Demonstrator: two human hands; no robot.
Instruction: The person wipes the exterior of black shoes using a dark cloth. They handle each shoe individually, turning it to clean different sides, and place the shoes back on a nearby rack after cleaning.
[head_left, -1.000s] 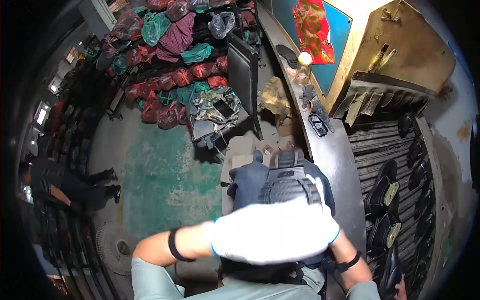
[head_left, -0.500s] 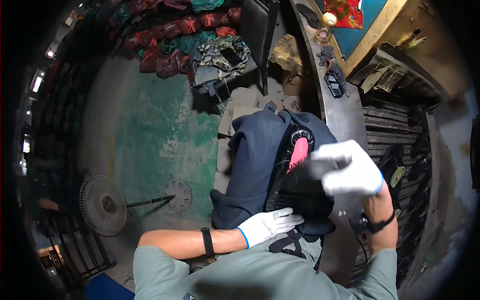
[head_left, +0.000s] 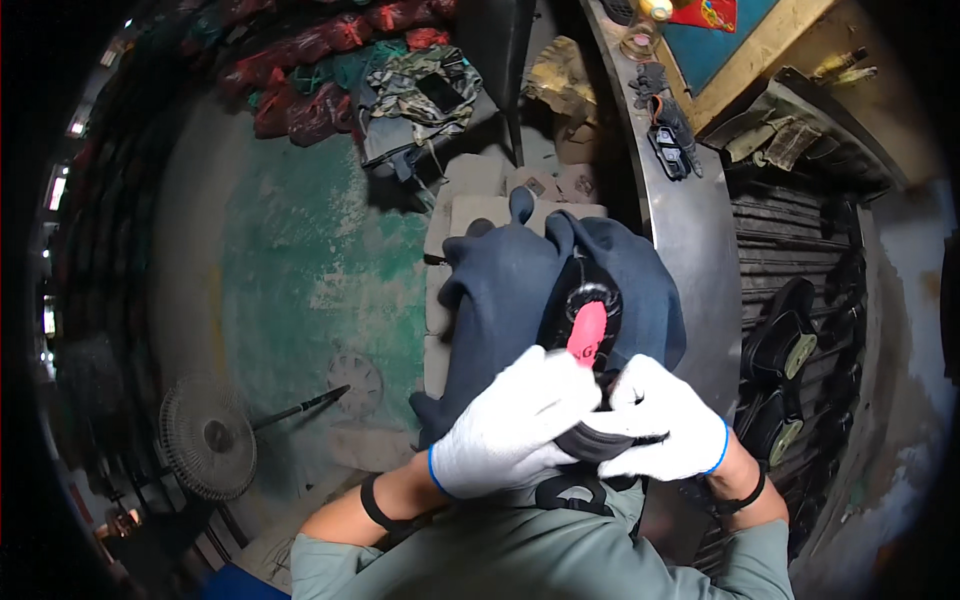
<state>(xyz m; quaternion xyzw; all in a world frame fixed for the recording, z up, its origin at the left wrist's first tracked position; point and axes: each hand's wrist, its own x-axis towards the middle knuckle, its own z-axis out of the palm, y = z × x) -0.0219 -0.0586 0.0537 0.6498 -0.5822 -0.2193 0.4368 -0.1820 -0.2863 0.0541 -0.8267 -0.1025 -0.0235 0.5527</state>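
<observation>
A black shoe (head_left: 553, 325) lies on the dark blue cloth (head_left: 500, 290) over my lap, its bright pink insole (head_left: 588, 330) facing up. Both my hands wear white knitted gloves with blue cuffs. My left hand (head_left: 520, 415) is closed at the near end of the shoe, on a curved black piece (head_left: 597, 442). From the other side my right hand (head_left: 665, 420) pinches the same piece. Whether that piece belongs to the shoe or is separate, I cannot tell, as the gloves cover much of it.
A metal bench (head_left: 690, 240) runs along my right, with a dark strapped item (head_left: 668, 150) on it. Beyond stands a slatted rack (head_left: 790, 235) holding black shoes (head_left: 780, 330). At left is a fan (head_left: 208, 435). Ahead, a chair (head_left: 390, 135) carries camouflage clothing (head_left: 425, 90).
My left hand has lifted from lying flat and closed on the black piece. My right hand has come down and nearer to me, meeting the left. The view has shifted slightly.
</observation>
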